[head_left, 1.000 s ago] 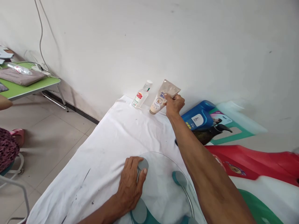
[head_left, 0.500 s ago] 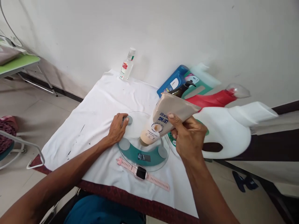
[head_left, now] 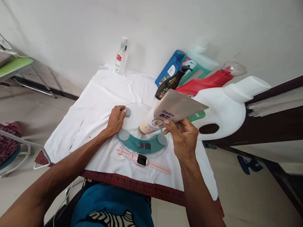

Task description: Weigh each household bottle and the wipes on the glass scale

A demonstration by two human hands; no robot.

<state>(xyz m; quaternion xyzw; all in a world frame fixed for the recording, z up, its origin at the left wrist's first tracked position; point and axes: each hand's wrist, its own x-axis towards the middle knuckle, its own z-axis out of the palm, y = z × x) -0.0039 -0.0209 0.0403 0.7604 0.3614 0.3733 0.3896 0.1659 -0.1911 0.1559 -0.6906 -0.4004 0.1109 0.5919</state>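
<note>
Clasping a flared, blue-lettered beige tube [head_left: 169, 108] is the right hand [head_left: 186, 137]; unclear whether the left hand [head_left: 115, 119] grips.

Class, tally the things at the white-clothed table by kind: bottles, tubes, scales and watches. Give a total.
Bottles: 6 (clear bottle, blue bottle, green bottle, dark pump bottle, red bottle, white bottle)
Beige tube: 1
Glass scale: 1
Pink watch: 1
Total: 9

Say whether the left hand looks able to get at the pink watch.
Likely yes: the left hand is near the pink watch, with only the flat glass scale and white cloth between them.
</note>
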